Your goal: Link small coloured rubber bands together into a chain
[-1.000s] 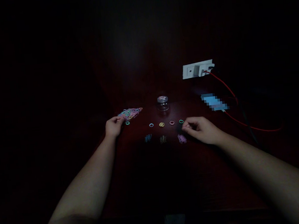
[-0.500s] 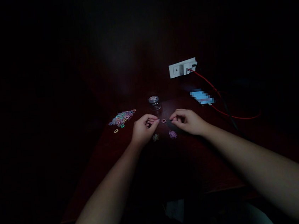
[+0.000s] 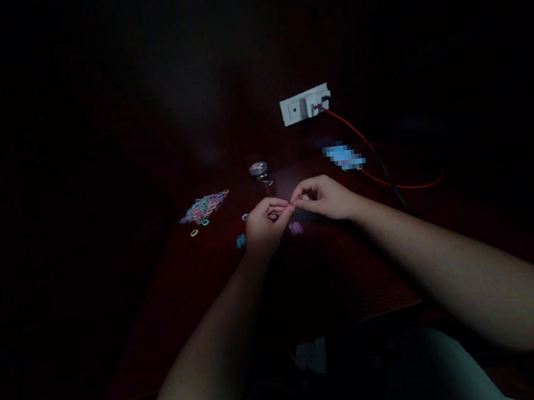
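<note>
My left hand [image 3: 267, 224] and my right hand [image 3: 321, 197] meet at their fingertips over the dark red table [image 3: 164, 312]. Both are closed in a pinch; what lies between the fingertips is too small and dim to make out. Just below the fingertips lies a small purple bundle of bands [image 3: 296, 228]. A blue bundle [image 3: 241, 241] sits left of my left wrist, with a pale ring [image 3: 244, 217] partly hidden behind that hand. Farther left is a pile of coloured bands [image 3: 205, 208], with a green ring [image 3: 205, 222] and a yellow ring [image 3: 194, 233] in front.
A small lidded clear jar [image 3: 260, 174] stands behind my hands. At the back right, a blurred blue phone [image 3: 344, 156] lies with a red cable [image 3: 389, 182] running to a white wall socket [image 3: 292, 111]. The surroundings are very dark.
My hands have come together, covering the spot where a pink ring lay between them. The view has shifted, so the scene sits higher and farther left. The blue bundle now shows.
</note>
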`<state>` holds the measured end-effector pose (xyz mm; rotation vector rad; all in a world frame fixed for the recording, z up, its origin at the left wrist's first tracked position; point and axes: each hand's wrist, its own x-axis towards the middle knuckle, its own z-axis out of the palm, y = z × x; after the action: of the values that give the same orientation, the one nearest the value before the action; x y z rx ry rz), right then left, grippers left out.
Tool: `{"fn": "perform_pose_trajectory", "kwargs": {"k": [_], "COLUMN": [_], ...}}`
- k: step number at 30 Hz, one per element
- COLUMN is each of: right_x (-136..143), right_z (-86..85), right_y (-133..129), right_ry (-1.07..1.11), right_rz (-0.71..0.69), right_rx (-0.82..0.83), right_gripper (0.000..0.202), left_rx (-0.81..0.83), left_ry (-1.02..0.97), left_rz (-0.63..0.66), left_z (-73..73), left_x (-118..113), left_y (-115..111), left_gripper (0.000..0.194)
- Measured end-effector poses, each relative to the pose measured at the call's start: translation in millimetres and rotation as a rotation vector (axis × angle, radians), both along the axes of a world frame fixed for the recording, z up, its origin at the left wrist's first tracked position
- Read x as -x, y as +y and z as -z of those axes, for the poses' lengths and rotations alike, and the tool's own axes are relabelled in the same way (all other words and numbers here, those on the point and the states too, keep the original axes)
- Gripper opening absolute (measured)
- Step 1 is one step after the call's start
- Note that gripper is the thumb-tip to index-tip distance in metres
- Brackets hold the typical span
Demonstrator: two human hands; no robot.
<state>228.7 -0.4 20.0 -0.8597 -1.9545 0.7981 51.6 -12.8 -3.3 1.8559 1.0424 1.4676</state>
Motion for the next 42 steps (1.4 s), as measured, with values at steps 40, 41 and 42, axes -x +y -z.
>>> {"fn": "perform_pose_trajectory", "kwargs": {"k": [40, 41, 42], "right_x": [0, 0, 0], "right_z": [6.3, 5.9, 5.4], "right_y": [-2, -2, -2], "right_ry": [-0.158, -0.157, -0.159], "right_rz": [0.029, 0.031, 0.033], "right_rx": [-0.133, -0.136, -0.136], "right_gripper": [0.012, 0.011, 0.011], "left_rx": [-0.16, -0.16, -0.159], "left_ry": [0.308, 0.308, 0.308], "left_rz": [-0.028, -0.027, -0.026], "left_z": [1.2, 1.3, 1.4], "left_x": [18, 18, 18], "left_y": [4, 4, 4], "left_gripper": [0.012, 0.012, 0.012]}}
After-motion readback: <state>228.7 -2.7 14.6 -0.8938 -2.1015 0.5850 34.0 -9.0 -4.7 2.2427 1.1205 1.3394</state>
